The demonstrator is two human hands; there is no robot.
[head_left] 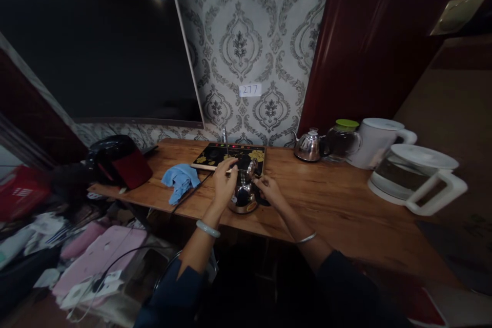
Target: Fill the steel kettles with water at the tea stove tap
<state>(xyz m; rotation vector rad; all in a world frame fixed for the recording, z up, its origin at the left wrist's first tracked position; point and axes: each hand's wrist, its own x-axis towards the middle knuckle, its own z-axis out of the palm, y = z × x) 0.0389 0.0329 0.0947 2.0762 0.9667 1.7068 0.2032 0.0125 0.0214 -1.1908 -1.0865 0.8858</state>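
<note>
A shiny metal kettle stands near the front edge of the wooden table, its top uncovered. My left hand is at the kettle's upper left side, thumb and fingers apart beside the rim; whether it touches the metal I cannot tell. On the other side, my right hand pinches the shiny lid, which is tipped up at the right of the opening. Below that hand shows the kettle's black handle. Behind the kettle lies a black cooker plate with gold flowers and a thin metal spout.
A crumpled blue cloth and a red-black appliance are on the left. To the right stand a small metal teapot, a glass pot, a white jug and a clear white-handled pitcher. A cable crosses the table's front edge.
</note>
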